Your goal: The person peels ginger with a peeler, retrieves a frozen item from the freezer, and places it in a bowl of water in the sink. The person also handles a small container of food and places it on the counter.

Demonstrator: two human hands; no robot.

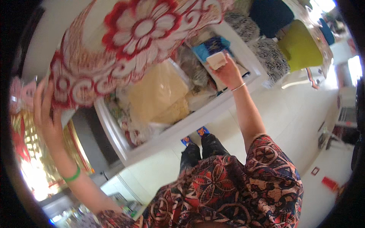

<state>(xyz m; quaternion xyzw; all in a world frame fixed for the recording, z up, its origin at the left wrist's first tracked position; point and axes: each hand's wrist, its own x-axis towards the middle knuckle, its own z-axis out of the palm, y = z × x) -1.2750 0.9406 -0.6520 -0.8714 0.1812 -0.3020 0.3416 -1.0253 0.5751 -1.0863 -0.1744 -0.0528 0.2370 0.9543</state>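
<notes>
My left hand [47, 105] grips the left edge of a red and white floral cloth [145, 28], which it holds up over a white-framed table or cabinet [168, 134] with an open or see-through top. In my right hand [228, 71] is a small white box-like object [216, 60], held above the right part of the frame. Beneath it lie a blue packet [214, 45] and other flat items. Left of these, inside the frame, are plastic-wrapped things [195, 68] and a large beige sheet or packet [159, 88]. The cloth hides the far part of the frame.
A yellow-green chair [302, 45], a dark blue chair [272, 17] and grey patterned cushions or covers [268, 54] stand at the upper right. A dark grey panel [91, 136] borders the frame's left side. Pale floor tiles [279, 114] lie on the right.
</notes>
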